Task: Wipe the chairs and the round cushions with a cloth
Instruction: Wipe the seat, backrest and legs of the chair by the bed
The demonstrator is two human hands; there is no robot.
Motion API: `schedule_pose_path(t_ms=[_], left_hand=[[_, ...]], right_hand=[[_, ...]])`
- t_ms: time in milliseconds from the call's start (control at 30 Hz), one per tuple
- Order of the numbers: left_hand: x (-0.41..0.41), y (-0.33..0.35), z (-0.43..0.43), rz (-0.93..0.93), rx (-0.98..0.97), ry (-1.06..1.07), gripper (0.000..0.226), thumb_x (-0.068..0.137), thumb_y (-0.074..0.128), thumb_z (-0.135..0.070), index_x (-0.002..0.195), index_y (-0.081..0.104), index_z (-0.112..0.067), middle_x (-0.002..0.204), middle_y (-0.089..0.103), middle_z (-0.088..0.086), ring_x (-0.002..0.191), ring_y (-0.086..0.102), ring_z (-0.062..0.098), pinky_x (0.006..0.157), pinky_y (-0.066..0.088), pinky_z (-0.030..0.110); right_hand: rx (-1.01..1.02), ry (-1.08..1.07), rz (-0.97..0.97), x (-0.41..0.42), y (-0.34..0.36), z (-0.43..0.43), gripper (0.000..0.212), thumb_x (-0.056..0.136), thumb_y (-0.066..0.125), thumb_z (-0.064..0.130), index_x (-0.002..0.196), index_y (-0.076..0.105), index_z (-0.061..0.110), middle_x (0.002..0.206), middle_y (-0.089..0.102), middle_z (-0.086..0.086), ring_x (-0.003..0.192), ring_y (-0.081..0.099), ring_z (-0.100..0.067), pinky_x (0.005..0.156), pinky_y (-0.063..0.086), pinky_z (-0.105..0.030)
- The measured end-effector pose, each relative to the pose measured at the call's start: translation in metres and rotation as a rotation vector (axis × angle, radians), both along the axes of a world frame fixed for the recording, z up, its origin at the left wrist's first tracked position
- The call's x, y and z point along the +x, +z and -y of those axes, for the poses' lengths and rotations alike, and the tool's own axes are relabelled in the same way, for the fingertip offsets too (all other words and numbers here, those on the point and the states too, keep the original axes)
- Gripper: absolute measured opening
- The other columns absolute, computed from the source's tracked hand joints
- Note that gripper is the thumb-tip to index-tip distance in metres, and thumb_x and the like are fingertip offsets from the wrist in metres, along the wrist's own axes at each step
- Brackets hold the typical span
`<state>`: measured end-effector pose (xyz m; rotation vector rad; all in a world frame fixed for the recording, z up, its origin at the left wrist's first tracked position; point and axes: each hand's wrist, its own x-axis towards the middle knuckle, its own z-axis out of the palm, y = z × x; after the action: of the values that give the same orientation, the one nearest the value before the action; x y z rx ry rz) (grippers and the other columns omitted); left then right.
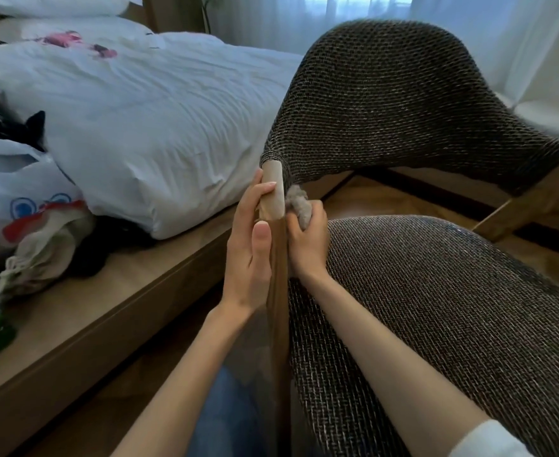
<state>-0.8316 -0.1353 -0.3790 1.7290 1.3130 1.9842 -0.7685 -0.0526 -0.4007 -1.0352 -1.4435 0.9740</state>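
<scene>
Bedroom, curtained window behind. The bed [159,127], with a white duvet, sits on a wooden platform at left, a plastic bag [14,192] on its edge. The chair [387,103] stands just beside the platform, with a dark woven back and seat cushion [436,308]. Your left hand [250,245] wraps the wooden post [274,189] at the back's corner, thumb laid along it, likely to steady the frame. Your right hand [307,239] clutches the bunched grey cloth [299,201], pressed to the post's inner side just above the cushion. Judgement: you are wiping the frame; the cushion fabric probably comes after.

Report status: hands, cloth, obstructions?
Left hand gripping chair's wooden post. Right hand holds cloth against it. Bed close beside, not blocking.
</scene>
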Motion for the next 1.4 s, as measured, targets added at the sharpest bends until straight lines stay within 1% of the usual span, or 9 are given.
schedule_pose_path(t_ms=[133, 267, 500, 633, 733, 933, 1200, 1267, 1400], left_hand=[[0.003, -0.001, 0.000, 0.042, 0.009, -0.006, 0.061, 0.098, 0.025, -0.057, 0.133, 0.044, -0.010, 0.149, 0.036, 0.015, 0.141, 0.030, 0.017, 0.114, 0.027, 0.030], [0.004, -0.003, -0.002, 0.057, 0.017, -0.009, 0.061, 0.099, 0.026, -0.055, 0.133, 0.044, -0.007, 0.150, 0.037, 0.009, 0.142, 0.029, 0.017, 0.114, 0.026, 0.029], [0.003, -0.004, -0.001, 0.094, 0.011, -0.029, 0.058, 0.098, 0.028, -0.055, 0.133, 0.044, -0.012, 0.146, 0.041, 0.014, 0.138, 0.035, 0.030, 0.110, 0.030, 0.057], [0.005, -0.004, -0.001, 0.095, 0.002, -0.002, 0.060, 0.098, 0.026, -0.056, 0.132, 0.044, -0.010, 0.150, 0.035, 0.012, 0.140, 0.032, 0.022, 0.114, 0.028, 0.048], [0.007, -0.005, -0.001, 0.104, 0.007, 0.011, 0.060, 0.099, 0.026, -0.054, 0.132, 0.045, -0.007, 0.150, 0.035, 0.008, 0.140, 0.033, 0.022, 0.111, 0.029, 0.054], [0.007, -0.005, -0.002, 0.130, -0.032, -0.008, 0.054, 0.097, 0.028, -0.057, 0.130, 0.045, -0.017, 0.143, 0.040, 0.019, 0.131, 0.041, 0.036, 0.105, 0.033, 0.060], [0.011, -0.008, -0.001, 0.221, -0.111, -0.073, 0.061, 0.094, 0.032, -0.062, 0.136, 0.041, -0.018, 0.134, 0.043, 0.030, 0.120, 0.038, 0.058, 0.096, 0.030, 0.074], [0.014, -0.010, 0.001, 0.232, -0.122, -0.060, 0.056, 0.093, 0.032, -0.065, 0.136, 0.041, -0.030, 0.137, 0.044, 0.026, 0.122, 0.039, 0.056, 0.097, 0.030, 0.073], [0.018, -0.007, 0.007, 0.178, -0.119, 0.063, 0.053, 0.095, 0.028, -0.063, 0.137, 0.041, -0.033, 0.144, 0.042, 0.015, 0.132, 0.041, 0.038, 0.106, 0.032, 0.062]], right_hand=[[-0.115, 0.023, 0.010, 0.002, -0.005, -0.004, 0.010, 0.091, 0.056, 0.012, 0.086, 0.048, 0.016, 0.093, 0.060, -0.011, 0.083, 0.056, -0.021, 0.072, 0.044, -0.030], [-0.127, 0.094, -0.216, 0.006, 0.027, 0.010, 0.010, 0.093, 0.059, 0.020, 0.087, 0.055, 0.015, 0.081, 0.059, 0.002, 0.076, 0.056, -0.011, 0.071, 0.048, -0.028], [0.031, 0.269, -0.255, 0.037, 0.068, 0.052, 0.012, 0.090, 0.063, 0.026, 0.083, 0.060, 0.017, 0.078, 0.062, 0.001, 0.074, 0.060, -0.013, 0.068, 0.053, -0.032], [-0.107, 0.170, -0.217, 0.039, 0.029, 0.080, 0.016, 0.094, 0.059, 0.024, 0.084, 0.058, 0.012, 0.080, 0.060, -0.007, 0.075, 0.058, -0.021, 0.074, 0.052, -0.046], [-0.290, 0.123, -0.120, 0.043, 0.002, 0.093, 0.017, 0.095, 0.057, 0.024, 0.086, 0.059, 0.009, 0.083, 0.060, -0.009, 0.079, 0.059, -0.023, 0.083, 0.051, -0.052], [-0.104, 0.099, -0.346, 0.034, 0.037, 0.090, 0.017, 0.090, 0.064, 0.031, 0.084, 0.060, 0.015, 0.078, 0.060, 0.000, 0.073, 0.058, -0.013, 0.069, 0.052, -0.034], [-0.043, 0.021, -0.051, 0.043, -0.009, 0.109, 0.010, 0.092, 0.057, 0.019, 0.083, 0.054, 0.015, 0.086, 0.057, -0.010, 0.072, 0.053, -0.015, 0.069, 0.045, -0.034], [-0.094, 0.034, -0.002, 0.047, -0.020, 0.113, 0.006, 0.093, 0.056, 0.018, 0.087, 0.055, 0.015, 0.090, 0.058, -0.009, 0.076, 0.055, -0.014, 0.071, 0.046, -0.033], [-0.125, 0.075, -0.249, 0.040, 0.008, 0.102, 0.015, 0.093, 0.060, 0.028, 0.082, 0.055, 0.017, 0.078, 0.058, 0.003, 0.071, 0.056, -0.010, 0.070, 0.051, -0.030]])
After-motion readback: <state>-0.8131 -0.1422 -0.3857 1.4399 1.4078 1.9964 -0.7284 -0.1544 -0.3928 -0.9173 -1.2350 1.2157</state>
